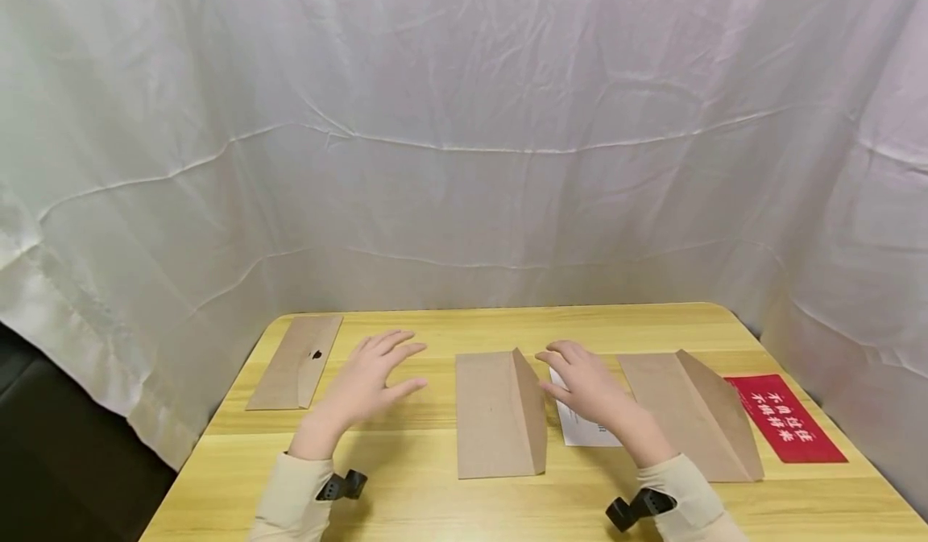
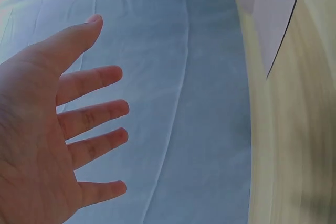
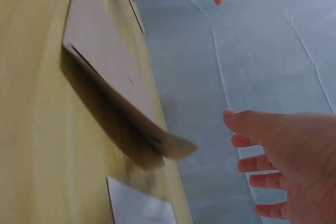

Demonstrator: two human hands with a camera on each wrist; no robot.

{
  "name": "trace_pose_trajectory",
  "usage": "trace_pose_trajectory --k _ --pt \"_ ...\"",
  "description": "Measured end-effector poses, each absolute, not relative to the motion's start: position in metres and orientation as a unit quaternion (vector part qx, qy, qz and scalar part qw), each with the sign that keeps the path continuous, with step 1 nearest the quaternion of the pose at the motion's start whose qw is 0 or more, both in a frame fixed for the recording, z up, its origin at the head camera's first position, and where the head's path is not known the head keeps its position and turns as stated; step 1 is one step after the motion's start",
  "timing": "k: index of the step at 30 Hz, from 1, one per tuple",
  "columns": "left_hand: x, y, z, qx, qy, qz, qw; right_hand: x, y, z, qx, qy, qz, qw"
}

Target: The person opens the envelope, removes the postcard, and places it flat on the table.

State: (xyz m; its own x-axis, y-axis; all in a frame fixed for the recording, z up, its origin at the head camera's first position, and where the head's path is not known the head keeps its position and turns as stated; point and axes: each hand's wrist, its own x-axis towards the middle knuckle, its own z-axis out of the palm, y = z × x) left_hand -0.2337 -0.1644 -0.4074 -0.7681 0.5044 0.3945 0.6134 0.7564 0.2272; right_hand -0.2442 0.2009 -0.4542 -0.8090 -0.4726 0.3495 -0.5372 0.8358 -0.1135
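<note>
My left hand hovers over the table with fingers spread, holding nothing; the left wrist view shows its bare palm. Above the white printed card hangs my right hand, fingers apart and nothing in them; it hides part of that card. Between the two hands lies a brown kraft envelope with its flap raised on the right side. Another brown envelope, flap also lifted, lies to the right of the card, partly behind the right wrist.
A closed brown envelope with a dark seal mark lies at the table's far left. On the right is a red card with white characters. Pale curtains surround the wooden table.
</note>
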Motion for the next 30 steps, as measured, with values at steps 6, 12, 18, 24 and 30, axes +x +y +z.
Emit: trace_pose_trajectory --k 6,12,18,24,30 --pt "-0.244 -0.190 -0.406 -0.273 -0.924 -0.184 0.195 -0.237 0.183 -0.455 0.304 -0.933 0.091 0.169" --pt "-0.251 -0.217 -0.406 -0.234 -0.933 -0.173 0.212 -0.232 0.168 -0.459 0.340 -0.921 0.101 0.160" --pt "-0.256 -0.241 -0.408 -0.198 -0.939 -0.171 0.222 -0.225 0.153 -0.464 0.373 -0.911 0.078 0.158" --pt "-0.259 -0.260 -0.417 -0.167 -0.942 -0.211 0.203 -0.217 0.138 -0.470 0.405 -0.899 0.080 0.146" --pt "-0.260 -0.278 -0.427 -0.140 -0.940 -0.232 0.207 -0.209 0.124 -0.473 0.423 -0.895 0.075 0.120"
